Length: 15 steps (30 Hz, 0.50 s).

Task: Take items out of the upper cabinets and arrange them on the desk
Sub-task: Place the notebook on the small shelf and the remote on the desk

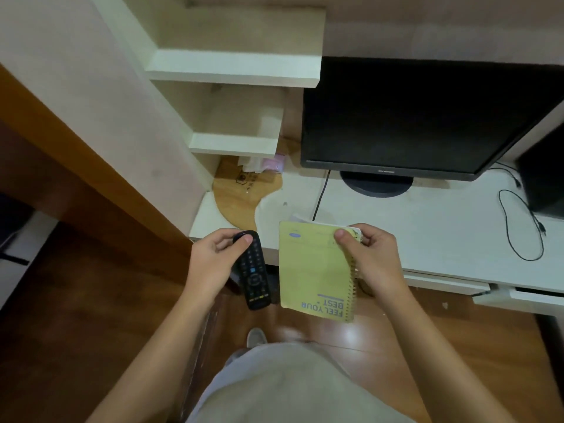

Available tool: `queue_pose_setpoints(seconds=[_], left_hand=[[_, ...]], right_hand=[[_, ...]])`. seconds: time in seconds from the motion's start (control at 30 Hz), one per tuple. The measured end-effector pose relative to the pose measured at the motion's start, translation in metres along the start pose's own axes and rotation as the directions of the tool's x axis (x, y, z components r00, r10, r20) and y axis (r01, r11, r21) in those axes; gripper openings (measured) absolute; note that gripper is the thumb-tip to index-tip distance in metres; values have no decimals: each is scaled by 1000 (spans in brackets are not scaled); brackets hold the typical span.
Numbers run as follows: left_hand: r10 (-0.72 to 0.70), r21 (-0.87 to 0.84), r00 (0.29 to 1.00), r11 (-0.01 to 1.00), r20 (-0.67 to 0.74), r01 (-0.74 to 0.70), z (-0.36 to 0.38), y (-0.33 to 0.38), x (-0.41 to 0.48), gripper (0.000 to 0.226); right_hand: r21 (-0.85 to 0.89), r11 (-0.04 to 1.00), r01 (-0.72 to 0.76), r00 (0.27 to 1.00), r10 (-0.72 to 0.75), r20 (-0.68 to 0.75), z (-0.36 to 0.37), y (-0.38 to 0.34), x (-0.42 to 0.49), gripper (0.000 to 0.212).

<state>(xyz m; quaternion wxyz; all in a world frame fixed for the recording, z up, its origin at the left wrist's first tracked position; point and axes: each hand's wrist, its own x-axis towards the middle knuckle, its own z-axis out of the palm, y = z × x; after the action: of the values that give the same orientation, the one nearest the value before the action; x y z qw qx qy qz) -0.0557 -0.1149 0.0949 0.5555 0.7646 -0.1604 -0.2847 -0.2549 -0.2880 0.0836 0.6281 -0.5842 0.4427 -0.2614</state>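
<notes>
**Both hands loaded at desk edge**

Left hand (213, 261) gripping a black TV remote (254, 271) by its top end, buttons facing up. Right hand (374, 257) pinching a yellow spiral notebook (316, 270) at its upper corner, cover text upside down. Both items hang over the front edge of the white desk (427, 227), just in front of the dark monitor (421, 117). Remote left of notebook, not touching. Wooden board (241, 193) lies left of the monitor.
</notes>
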Motion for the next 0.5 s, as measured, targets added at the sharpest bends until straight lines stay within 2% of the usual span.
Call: queue_pose_setpoints(seconds=[0.23, 0.5], left_hand=[[-11, -46, 1000, 999, -27, 10, -26, 6, 41, 7], [-38, 10, 997, 999, 68, 37, -45, 15, 111, 7]], right_hand=[[-73, 993, 89, 996, -87, 28, 41, -33, 37, 17], [-95, 994, 46, 993, -56, -102, 77, -30, 58, 15]])
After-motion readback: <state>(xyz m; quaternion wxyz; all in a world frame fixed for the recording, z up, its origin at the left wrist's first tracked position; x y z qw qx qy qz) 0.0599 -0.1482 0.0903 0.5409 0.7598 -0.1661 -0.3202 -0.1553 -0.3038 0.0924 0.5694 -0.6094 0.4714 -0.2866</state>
